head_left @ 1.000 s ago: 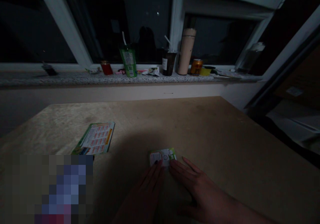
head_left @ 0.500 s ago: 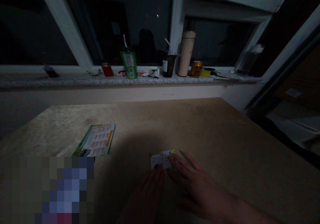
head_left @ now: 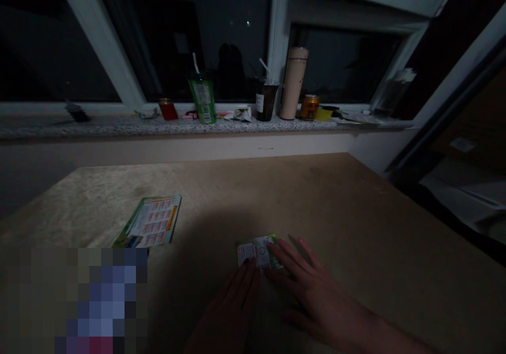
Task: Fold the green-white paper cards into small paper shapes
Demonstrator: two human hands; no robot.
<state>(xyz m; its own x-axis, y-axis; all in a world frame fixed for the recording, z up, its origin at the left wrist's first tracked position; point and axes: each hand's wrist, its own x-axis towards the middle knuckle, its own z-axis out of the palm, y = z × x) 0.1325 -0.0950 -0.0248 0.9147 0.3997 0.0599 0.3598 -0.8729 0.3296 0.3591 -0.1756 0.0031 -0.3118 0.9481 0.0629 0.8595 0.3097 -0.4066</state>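
Head view: we have the card [head_left: 256, 247] flat on the table [head_left: 340, 211], at 6 o'clock from centre. Our left hand [head_left: 231, 304] sits at the card's 7 o'clock, fingers together, tips at its near edge; our right hand [head_left: 312, 290], at 4, has fingers apart over its right end. We see a leaflet [head_left: 154, 222] near 10, green cup [head_left: 204, 101] at 11.

The left hand [head_left: 231, 304] and right hand [head_left: 312, 288] lie outstretched, touching a small printed paper [head_left: 259, 247] on the counter [head_left: 336, 206]. A larger printed sheet [head_left: 156, 219] lies to their left.
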